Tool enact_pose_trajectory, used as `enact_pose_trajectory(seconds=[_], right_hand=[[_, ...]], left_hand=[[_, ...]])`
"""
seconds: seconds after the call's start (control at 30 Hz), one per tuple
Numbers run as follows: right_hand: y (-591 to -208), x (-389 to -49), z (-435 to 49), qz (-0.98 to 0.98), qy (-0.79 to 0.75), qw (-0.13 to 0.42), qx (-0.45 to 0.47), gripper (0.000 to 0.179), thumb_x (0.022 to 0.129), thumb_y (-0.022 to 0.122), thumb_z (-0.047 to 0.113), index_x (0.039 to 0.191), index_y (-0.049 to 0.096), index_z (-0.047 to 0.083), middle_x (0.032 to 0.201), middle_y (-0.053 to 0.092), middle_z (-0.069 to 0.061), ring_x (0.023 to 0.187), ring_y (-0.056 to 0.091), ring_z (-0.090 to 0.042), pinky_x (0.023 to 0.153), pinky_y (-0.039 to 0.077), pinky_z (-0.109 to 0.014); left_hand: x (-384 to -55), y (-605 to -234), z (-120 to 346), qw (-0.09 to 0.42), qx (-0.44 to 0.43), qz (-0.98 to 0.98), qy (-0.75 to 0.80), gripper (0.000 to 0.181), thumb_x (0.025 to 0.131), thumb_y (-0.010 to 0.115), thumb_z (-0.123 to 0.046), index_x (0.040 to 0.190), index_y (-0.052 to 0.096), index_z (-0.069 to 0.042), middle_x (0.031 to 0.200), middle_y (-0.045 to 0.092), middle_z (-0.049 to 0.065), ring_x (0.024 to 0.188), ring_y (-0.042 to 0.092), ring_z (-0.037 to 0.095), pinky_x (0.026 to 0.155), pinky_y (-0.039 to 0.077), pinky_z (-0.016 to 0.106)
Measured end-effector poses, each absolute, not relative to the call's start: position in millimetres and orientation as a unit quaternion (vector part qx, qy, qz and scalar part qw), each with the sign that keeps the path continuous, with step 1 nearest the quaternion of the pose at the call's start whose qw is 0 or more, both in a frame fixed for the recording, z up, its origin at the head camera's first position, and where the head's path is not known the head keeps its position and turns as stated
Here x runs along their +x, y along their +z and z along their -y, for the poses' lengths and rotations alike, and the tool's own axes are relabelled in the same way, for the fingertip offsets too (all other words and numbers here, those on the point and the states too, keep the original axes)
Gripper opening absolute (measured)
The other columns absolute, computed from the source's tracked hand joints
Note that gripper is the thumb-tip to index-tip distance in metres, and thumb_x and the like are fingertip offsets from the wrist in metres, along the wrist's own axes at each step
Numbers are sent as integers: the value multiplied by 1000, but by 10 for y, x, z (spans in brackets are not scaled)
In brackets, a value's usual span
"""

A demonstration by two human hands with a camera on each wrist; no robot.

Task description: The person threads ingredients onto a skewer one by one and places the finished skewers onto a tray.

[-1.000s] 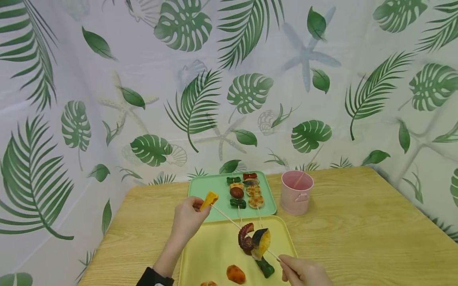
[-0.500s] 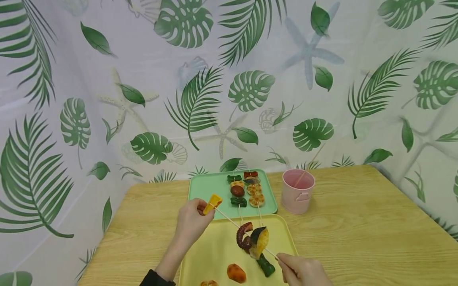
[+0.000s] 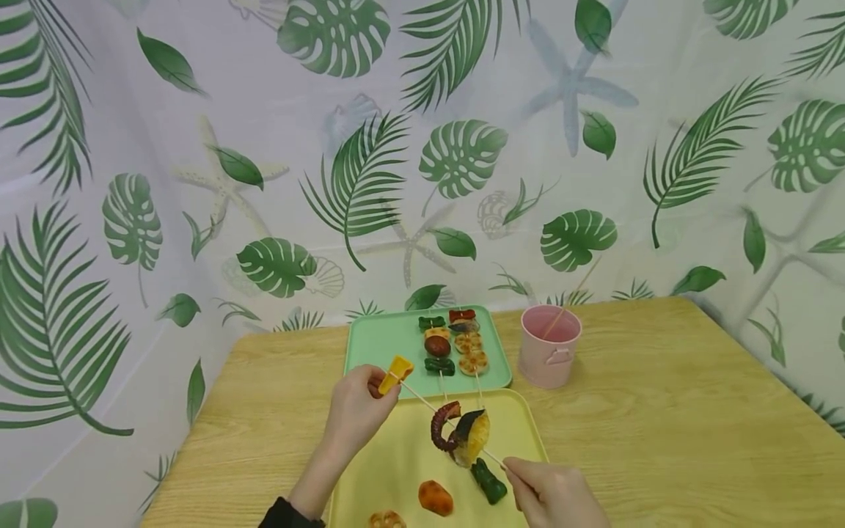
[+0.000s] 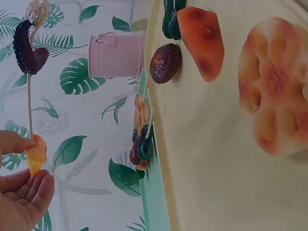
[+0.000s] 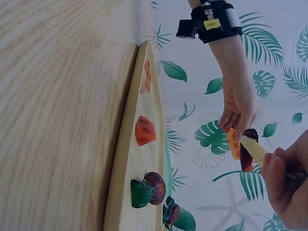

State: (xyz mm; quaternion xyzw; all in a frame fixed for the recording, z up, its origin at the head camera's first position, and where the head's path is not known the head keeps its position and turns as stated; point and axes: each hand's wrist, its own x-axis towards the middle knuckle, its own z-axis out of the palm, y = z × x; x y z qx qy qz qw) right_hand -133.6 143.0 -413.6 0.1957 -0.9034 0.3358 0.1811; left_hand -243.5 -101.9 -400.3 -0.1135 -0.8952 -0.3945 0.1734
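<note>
My left hand (image 3: 361, 407) pinches a small yellow-orange food piece (image 3: 400, 369) between thumb and fingers. At that piece is the far end of a wooden skewer (image 3: 417, 397); I cannot tell how deep it goes in. Threaded along the skewer are a dark red octopus tentacle (image 3: 441, 427) and a yellow pumpkin wedge with dark skin (image 3: 478, 438). My right hand (image 3: 557, 493) grips the skewer's near end. In the left wrist view, bare stick shows between the tentacle (image 4: 23, 48) and the pinched piece (image 4: 36, 155).
Below the hands lies a yellow tray (image 3: 376, 469) with an orange carrot slice (image 3: 436, 498), a green pepper (image 3: 488, 482), a lotus root slice (image 3: 386, 519) and a brown mushroom (image 4: 165, 63). Behind it, a green tray (image 3: 383, 337) bears two filled skewers. A pink bucket (image 3: 546, 363) holds a stick.
The skewer with its tentacle and pumpkin has shifted slightly left, as has my right hand. My left hand and the yellow piece have moved a little right. Both grips are unchanged.
</note>
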Motion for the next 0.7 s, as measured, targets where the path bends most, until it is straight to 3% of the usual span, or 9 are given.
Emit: enact_pose_trajectory(seconds=[0.17, 0.27, 0.57, 0.7], right_hand=[[-4243, -1417, -1407, 878, 270, 310, 246, 22, 64, 76, -6, 83, 73, 6, 70, 68, 1, 60, 63, -4, 52, 47, -14], [-4271, -1442, -1379, 866, 249, 348, 258, 29, 57, 78, -7, 82, 72, 7, 71, 68, 0, 60, 65, -7, 52, 48, -14], [-4208, -1457, -1318, 864, 260, 349, 252, 27, 60, 76, -9, 83, 72, 5, 71, 68, 0, 61, 64, -6, 53, 48, -14], [-4219, -1468, -1320, 860, 288, 335, 255, 25, 63, 74, -10, 85, 72, 3, 65, 63, 6, 56, 57, 2, 51, 46, -12]], left_hand=[[-2380, -3990, 948, 176, -143, 893, -389, 14, 76, 72, -10, 82, 63, -1, 73, 58, 3, 61, 53, 12, 54, 45, 22], [-2334, -3979, 889, 170, -163, 888, -394, 14, 76, 72, -9, 82, 63, -1, 73, 58, 3, 61, 53, 11, 54, 45, 21], [-2277, -3943, 791, 184, -179, 879, -402, 15, 75, 75, -11, 82, 63, -4, 73, 58, 2, 62, 55, 11, 56, 46, 21], [-2278, -3940, 792, 181, -177, 878, -406, 15, 75, 75, -10, 82, 63, -4, 73, 58, 1, 62, 55, 11, 57, 47, 22]])
